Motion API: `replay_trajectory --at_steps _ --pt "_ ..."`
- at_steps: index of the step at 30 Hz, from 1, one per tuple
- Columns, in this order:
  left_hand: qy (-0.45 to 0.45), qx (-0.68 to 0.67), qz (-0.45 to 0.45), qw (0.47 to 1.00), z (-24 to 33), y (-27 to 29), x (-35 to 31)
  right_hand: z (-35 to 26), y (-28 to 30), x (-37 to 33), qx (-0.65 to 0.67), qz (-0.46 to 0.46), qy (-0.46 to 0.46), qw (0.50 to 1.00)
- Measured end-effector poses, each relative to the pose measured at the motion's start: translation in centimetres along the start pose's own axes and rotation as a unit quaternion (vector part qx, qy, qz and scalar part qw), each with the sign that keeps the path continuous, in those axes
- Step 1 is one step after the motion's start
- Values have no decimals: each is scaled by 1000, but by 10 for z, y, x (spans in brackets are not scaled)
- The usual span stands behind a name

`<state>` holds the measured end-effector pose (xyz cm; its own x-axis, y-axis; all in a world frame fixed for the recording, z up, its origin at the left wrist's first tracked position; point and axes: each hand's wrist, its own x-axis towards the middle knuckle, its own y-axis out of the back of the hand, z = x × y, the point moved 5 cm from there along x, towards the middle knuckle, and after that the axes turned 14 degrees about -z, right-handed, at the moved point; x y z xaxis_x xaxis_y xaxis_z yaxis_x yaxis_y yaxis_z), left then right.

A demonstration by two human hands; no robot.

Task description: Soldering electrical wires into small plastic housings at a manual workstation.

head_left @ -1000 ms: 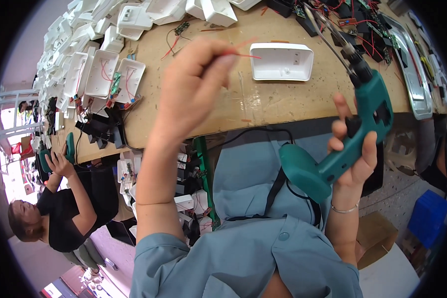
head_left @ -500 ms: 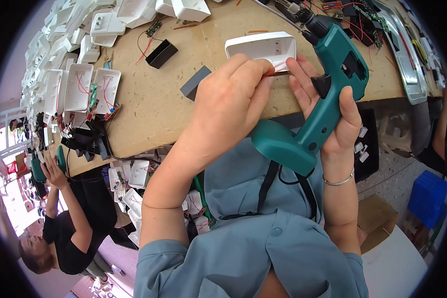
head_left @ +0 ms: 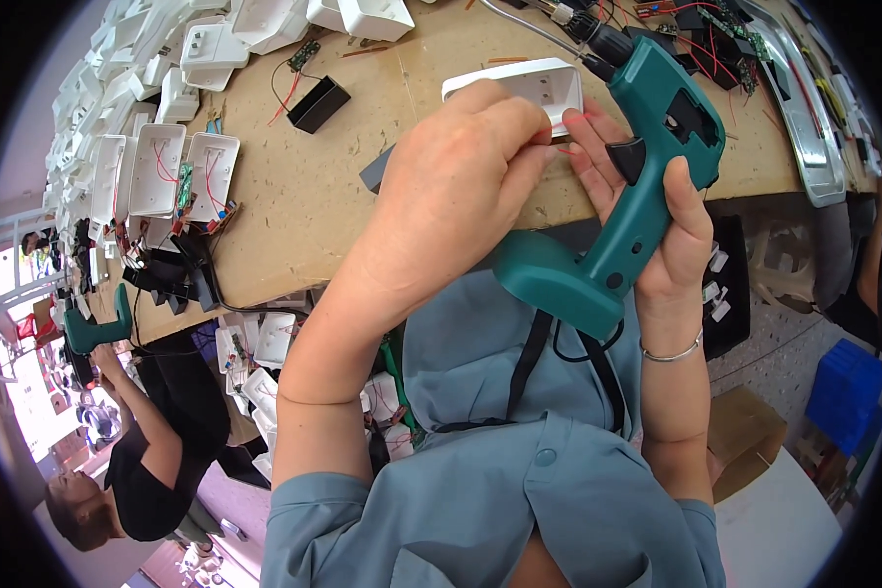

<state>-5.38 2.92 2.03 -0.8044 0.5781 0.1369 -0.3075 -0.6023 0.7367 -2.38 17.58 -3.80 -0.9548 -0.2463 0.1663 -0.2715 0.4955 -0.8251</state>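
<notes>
While red wires (head_left: pixel 564 150) are being pinched between the thumb and forefinger of the left hand (head_left: pixel 451 181), a green power driver (head_left: pixel 657 147) is being held in the right hand (head_left: pixel 671 263) in the head view. Its grip (head_left: pixel 622 247) is being cradled by the palm, with the thumb being rested along one side and the other fingers being extended loosely past the trigger (head_left: pixel 627 162) toward the wires; whether the wires are being touched by those fingers cannot be told. The wires are being held right by the near edge of a white case (head_left: pixel 559 88), which is being supported by the table (head_left: pixel 284 225) and partly hidden by the left hand. Near that hand, a dark block (head_left: pixel 374 171) is being partly covered, and a black box (head_left: pixel 318 105) is being left apart.

As a judgement, something thin, light and pliable is being handled in the wires, so a hold close to the tips, on the coating, is being favoured over tugging. A stiff, rather heavy body is being suggested by the driver, best being taken at the grip below the trigger.
</notes>
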Motion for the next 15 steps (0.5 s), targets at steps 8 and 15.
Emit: replay_trajectory --at_steps 8,15 --pt "134 -286 -49 948 -6 -17 -5 -2 2 0 -2 14 -1 1000" --pt "-2 12 99 995 -9 -8 -2 1 2 7 8 0 -5 1000"
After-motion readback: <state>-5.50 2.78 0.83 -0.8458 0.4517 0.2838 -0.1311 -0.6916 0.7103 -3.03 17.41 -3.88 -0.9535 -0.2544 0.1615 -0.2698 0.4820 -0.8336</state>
